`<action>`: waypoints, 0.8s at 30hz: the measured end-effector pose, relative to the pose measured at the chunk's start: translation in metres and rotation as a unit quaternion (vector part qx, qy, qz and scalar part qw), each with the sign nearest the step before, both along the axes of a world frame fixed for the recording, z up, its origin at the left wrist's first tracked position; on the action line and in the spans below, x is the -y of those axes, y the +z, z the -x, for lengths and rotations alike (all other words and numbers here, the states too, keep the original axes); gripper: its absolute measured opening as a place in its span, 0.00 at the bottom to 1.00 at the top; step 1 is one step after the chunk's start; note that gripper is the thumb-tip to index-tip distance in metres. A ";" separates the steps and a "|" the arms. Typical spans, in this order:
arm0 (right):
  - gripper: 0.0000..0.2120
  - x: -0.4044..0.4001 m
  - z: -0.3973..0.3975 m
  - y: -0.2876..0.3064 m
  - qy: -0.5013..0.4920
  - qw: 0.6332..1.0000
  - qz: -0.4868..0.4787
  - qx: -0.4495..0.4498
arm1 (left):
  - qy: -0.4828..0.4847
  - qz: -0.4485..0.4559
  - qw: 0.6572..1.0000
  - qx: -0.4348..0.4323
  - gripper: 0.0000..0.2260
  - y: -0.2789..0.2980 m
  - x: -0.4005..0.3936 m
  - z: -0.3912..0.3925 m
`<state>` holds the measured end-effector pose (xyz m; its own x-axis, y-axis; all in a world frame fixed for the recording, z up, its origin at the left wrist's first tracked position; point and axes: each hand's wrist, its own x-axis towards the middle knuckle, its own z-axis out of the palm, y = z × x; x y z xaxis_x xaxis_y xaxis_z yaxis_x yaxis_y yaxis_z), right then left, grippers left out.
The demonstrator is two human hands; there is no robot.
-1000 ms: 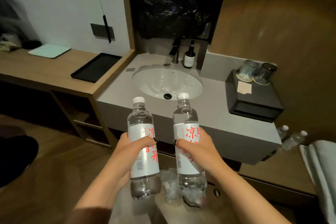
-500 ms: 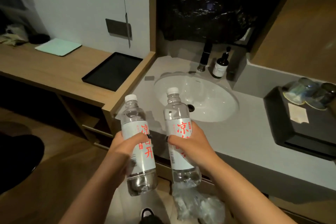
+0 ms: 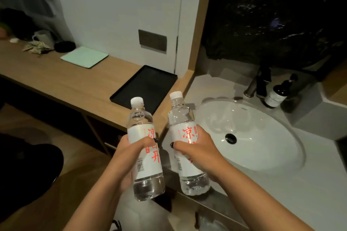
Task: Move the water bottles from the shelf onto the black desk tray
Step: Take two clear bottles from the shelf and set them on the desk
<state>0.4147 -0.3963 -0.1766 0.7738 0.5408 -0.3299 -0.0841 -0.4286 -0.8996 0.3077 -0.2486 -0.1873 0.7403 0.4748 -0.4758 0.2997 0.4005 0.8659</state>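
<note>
Both bottles now closer to the tray (image 3: 148, 84). Left hand (image 3: 129, 148) grips one bottle (image 3: 144, 148), right hand (image 3: 195, 148) another bottle (image 3: 185, 144). Tray lies just ahead of the left hand; set both down upright.

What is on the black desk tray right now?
Nothing visible on the black tray; its near corner is hidden behind the left bottle.

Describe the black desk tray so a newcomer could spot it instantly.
Start at the long wooden desk left of the white sink. At its right end, against the wall, lies the black tray. It is flat, rimmed and dark, unlike the pale green pad farther left.
</note>
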 end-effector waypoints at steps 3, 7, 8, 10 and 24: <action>0.19 -0.044 -0.003 0.000 -0.009 1.000 -0.011 -0.015 | -0.002 -0.001 1.000 -0.019 0.22 -0.006 -0.044 -0.004; 0.18 -0.112 -0.005 0.000 -0.042 0.998 -0.020 -0.030 | -0.037 -0.032 0.998 -0.036 0.24 -0.007 -0.112 -0.007; 0.19 -0.129 -0.005 -0.001 -0.051 0.998 -0.022 -0.033 | -0.047 -0.035 0.998 -0.039 0.24 -0.004 -0.130 -0.008; 0.19 -0.162 -0.005 -0.001 -0.059 0.997 -0.027 -0.035 | -0.059 -0.035 0.997 -0.036 0.21 0.000 -0.166 -0.009; 0.19 -0.339 -0.054 -0.024 -0.060 0.997 -0.007 -0.046 | -0.073 -0.091 0.991 -0.070 0.26 -0.001 -0.359 -0.070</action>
